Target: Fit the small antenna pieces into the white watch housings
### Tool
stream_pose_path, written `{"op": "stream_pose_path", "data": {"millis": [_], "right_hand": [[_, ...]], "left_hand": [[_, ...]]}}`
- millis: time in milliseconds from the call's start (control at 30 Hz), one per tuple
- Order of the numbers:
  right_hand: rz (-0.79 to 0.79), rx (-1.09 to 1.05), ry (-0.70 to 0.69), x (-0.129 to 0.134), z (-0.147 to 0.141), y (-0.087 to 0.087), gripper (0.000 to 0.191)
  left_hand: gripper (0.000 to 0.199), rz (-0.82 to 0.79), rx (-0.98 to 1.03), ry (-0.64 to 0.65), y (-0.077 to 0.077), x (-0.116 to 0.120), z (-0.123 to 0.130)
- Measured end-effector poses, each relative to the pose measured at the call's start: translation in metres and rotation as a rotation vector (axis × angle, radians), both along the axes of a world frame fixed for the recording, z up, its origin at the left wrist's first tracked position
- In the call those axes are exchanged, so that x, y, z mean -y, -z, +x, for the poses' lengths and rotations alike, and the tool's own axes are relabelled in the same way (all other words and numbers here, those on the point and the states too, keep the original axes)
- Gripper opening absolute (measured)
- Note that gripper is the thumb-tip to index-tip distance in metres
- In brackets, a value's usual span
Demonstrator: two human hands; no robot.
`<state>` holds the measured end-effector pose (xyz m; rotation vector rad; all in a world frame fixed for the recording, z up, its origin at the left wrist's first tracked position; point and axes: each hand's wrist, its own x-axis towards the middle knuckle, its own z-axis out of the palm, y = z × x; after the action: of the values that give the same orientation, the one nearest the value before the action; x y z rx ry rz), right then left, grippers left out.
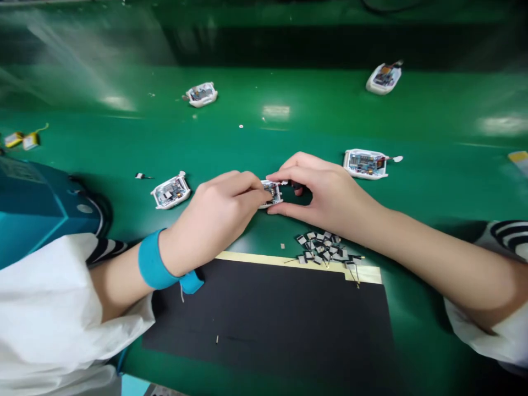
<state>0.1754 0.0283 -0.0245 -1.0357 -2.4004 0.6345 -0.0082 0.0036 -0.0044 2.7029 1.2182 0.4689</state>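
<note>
Glossy green worktop [264, 132] is stretching across the head view, with a black mat [264, 319] lying at six o'clock from the hands and a strip of tan tape [297, 263] running along the mat's upper edge. The left hand [214, 214], wearing a teal wristband [154, 264], is closing in a pinch on a small white casing [271, 193] with a circuit board inside, held at the centre of the view between both hands. The right hand [325, 192] is curving around the casing's right side and gripping it there. Similar white casings are lying at nine o'clock [170, 191], eleven o'clock [201, 94], two o'clock [383, 78] and three o'clock [366, 164] from it. A heap of small wired components [324, 247] is sitting at four o'clock, touching the tape, while yellow pouch batteries [20, 140] and a teal box [37, 203] are resting far out at nine o'clock.
</note>
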Motion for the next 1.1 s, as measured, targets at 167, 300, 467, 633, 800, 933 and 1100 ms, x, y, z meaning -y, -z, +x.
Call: {"op": "stream_pose_path", "data": {"millis": [167, 300, 467, 633, 800, 933, 1100], "right_hand": [[-0.013, 0.032, 0.025, 0.0001, -0.0007, -0.0011, 0.030], [-0.047, 0.035, 0.028, 0.0003, -0.0005, -0.0013, 0.032], [-0.053, 0.028, 0.004, -0.0004, 0.0003, -0.0018, 0.032], [-0.036, 0.027, -0.008, -0.0004, 0.0011, -0.0019, 0.029], [-0.030, 0.022, -0.008, -0.0002, 0.0010, -0.0020, 0.028], [-0.011, 0.021, -0.014, -0.0002, 0.0010, -0.0019, 0.028], [0.017, 0.023, -0.030, -0.0005, 0.0019, -0.0009, 0.030]], "left_hand": [[0.015, 0.005, 0.027, -0.018, -0.0002, 0.0014, -0.0001], [0.017, 0.135, -0.073, 0.008, -0.0014, 0.0041, 0.0006], [0.016, 0.231, -0.144, 0.026, -0.0038, 0.0064, 0.0025], [0.016, 0.254, -0.178, 0.004, -0.0047, 0.0062, 0.0033], [0.016, 0.293, -0.207, 0.005, -0.0038, 0.0068, 0.0029], [0.019, 0.281, -0.219, -0.007, -0.0028, 0.0078, 0.0031], [0.024, 0.253, -0.229, -0.042, -0.0031, 0.0089, 0.0046]]}}
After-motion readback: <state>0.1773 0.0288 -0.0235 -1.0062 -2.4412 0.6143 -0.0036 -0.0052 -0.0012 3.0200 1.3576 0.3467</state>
